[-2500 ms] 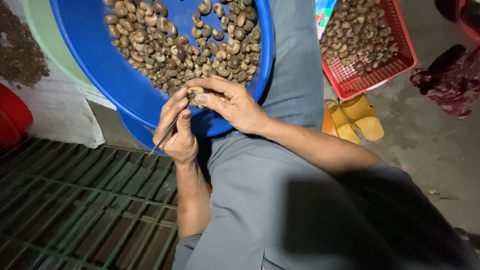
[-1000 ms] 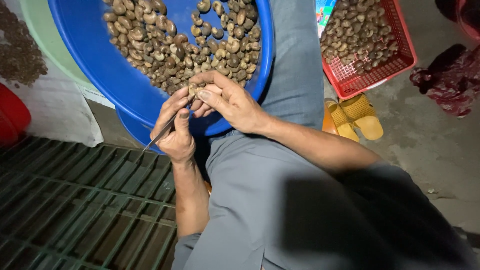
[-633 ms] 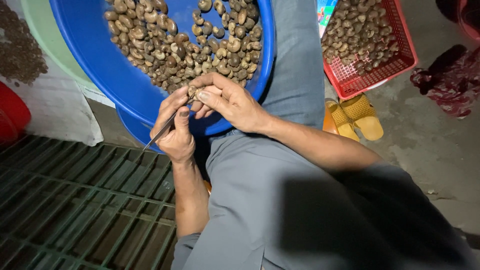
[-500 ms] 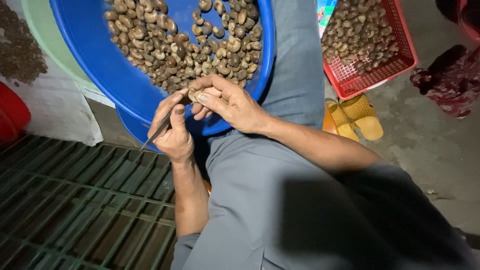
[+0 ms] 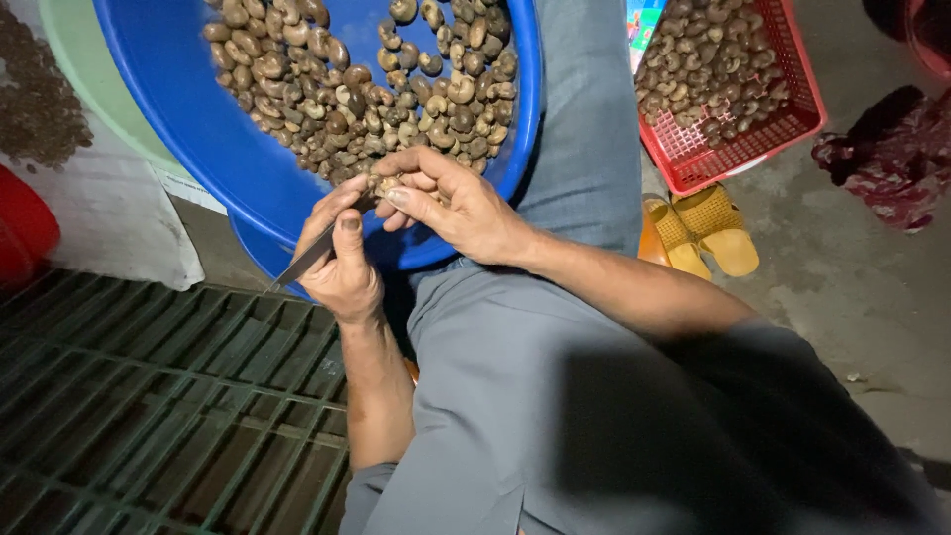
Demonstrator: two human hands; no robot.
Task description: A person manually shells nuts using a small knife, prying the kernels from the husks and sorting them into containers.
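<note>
Hands meet at centre frame, over the near rim of the round blue plastic basin [image 5: 178,119] heaped with brown curved nuts [image 5: 347,89]. Left hand [image 5: 342,263] is closed around a thin metal blade [image 5: 302,266] slanting lower left. Right hand [image 5: 451,198] pinches a single pale nut [image 5: 384,185] between fingertips, touching the blade's tip. Upper right sits a red mesh plastic basket [image 5: 783,119] of nuts, beside it yellow rubber sandals [image 5: 708,233]. A bright printed package corner [image 5: 642,20] peeks at the top edge.

a dim, stained concrete floor [image 5: 852,287] lies on the right under low light, with a dark green slatted grate [image 5: 149,396] covering the left side.
</note>
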